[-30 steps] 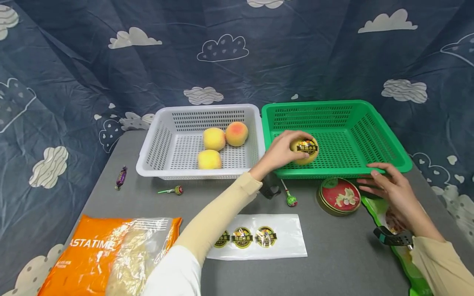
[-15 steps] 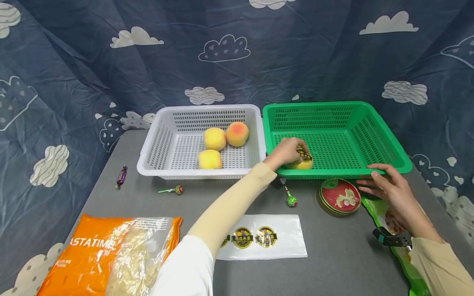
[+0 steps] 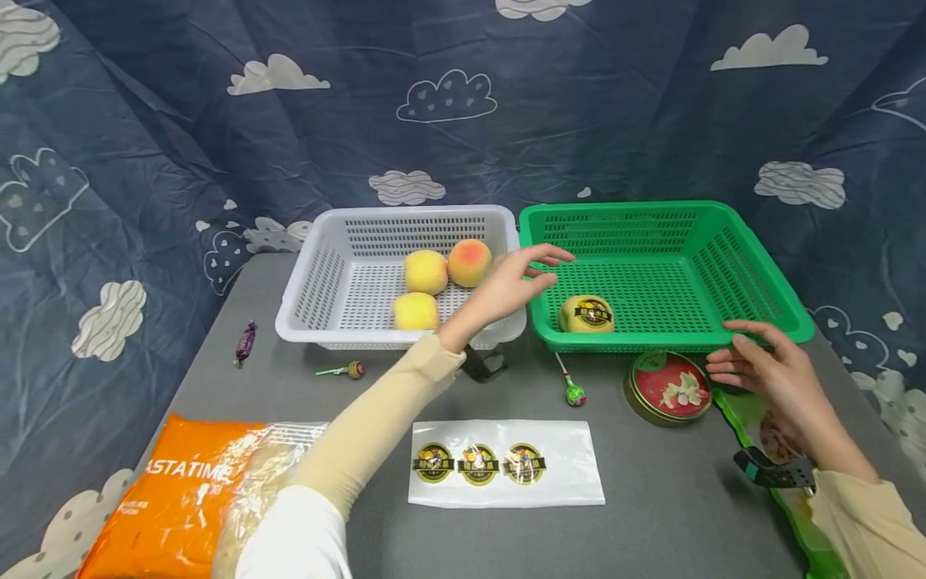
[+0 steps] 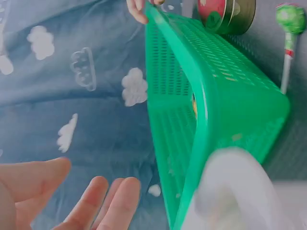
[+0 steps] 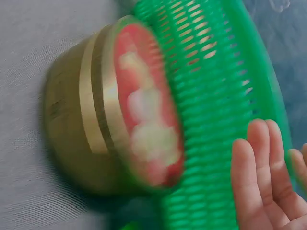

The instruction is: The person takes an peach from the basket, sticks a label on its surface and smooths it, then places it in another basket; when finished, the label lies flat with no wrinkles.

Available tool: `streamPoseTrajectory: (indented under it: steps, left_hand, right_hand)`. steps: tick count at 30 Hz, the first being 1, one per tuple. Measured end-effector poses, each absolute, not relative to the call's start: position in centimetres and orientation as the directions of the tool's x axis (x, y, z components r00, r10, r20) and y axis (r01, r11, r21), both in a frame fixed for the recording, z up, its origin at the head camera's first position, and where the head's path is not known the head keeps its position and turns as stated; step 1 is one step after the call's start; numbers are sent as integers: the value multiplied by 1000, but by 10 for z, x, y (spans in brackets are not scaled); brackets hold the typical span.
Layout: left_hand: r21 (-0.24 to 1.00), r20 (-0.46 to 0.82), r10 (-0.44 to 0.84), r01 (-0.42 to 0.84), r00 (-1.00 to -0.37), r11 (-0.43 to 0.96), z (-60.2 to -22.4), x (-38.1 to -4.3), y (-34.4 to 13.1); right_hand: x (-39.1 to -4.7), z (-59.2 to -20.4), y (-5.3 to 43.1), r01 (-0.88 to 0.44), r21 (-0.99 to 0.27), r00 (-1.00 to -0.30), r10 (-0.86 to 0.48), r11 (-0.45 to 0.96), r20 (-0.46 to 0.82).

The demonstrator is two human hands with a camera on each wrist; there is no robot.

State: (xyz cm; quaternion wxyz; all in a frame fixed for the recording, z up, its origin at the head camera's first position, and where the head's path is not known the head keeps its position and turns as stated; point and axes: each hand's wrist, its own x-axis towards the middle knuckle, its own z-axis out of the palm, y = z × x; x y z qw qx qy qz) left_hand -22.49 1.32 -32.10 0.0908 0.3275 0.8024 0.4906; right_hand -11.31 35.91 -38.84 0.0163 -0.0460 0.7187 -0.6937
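My left hand [image 3: 515, 280], its fingers loosely spread and holding nothing, hovers over the right wall of the white basket [image 3: 334, 338]. In the green basket [image 3: 694, 342], a peach with a black-and-gold sticker [image 3: 587, 314] sits in the front left corner. Three peaches lie close together in the white basket, among them a red-topped peach [image 3: 470, 262]. My right hand [image 3: 777, 378] is at the green basket's front rim near the right corner, fingers extended beside the wall. Just left of it stands a round tin [image 5: 81, 110] with a red floral lid.
A white sheet of stickers [image 3: 567, 466] lies at the front middle. A green lollipop [image 3: 575, 394], another lollipop [image 3: 354, 370] and a purple wrapped candy [image 3: 245, 344] are scattered around. An orange bag [image 3: 174, 498] lies front left, a green packet [image 3: 796, 523] under the right forearm.
My left hand has set the stickered peach down in the green basket, let go and moved up and left toward the white basket. The right hand has stayed at the rim.
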Motion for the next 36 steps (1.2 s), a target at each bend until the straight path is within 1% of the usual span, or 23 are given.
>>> streamPoseTrajectory:
  steps: [3,4,6,9,13,18,20,24,29,31,36]
  left_hand:
    - [916,191,564,352,-803,192,-317,-215,-20]
    - [932,194,546,327,-815,158,-316,-211,-31]
    - [952,203,507,291,-837,99,-317,-202,-52]
    - [969,193,461,242,-866,47,-322,-189,-82]
    - [986,138,436,165,-890,23,-338,-175,-116]
    - [998,33,423,54,-905,37,-365,-156,-145]
    - [998,-3,409,19,-913,51,-377,-150,-152]
    - [998,-37,356,-18,-934,56,-397,-146,-157]
    - [999,-6,272,5,-962,40,-412,-149,-153]
    - [999,14,228,26,-974,46,-414,-151,-148]
    - [998,28,111,35,-993,57,-415,-151,-136]
  right_hand:
    - [-116,-368,350,-46,-994,-995,-93,98,37]
    - [-119,-361,346,-53,-994,-994,-97,100,43]
    - [-126,-347,336,-98,-993,-988,-129,61,89]
    - [-140,-326,315,-165,-986,-969,-187,5,161]
    - [-163,-303,280,-229,-973,-946,-239,9,221]
    - [-196,-290,227,-264,-963,-922,-309,57,234]
    - [-209,-291,203,-254,-963,-918,-334,84,213]
    - [-232,-303,155,-179,-978,-917,-378,110,126]
    - [-250,-328,100,-73,-990,-899,-437,122,13]
    - [-253,-339,82,-40,-986,-884,-465,159,-39]
    - [-257,-362,48,28,-952,-840,-509,305,-188]
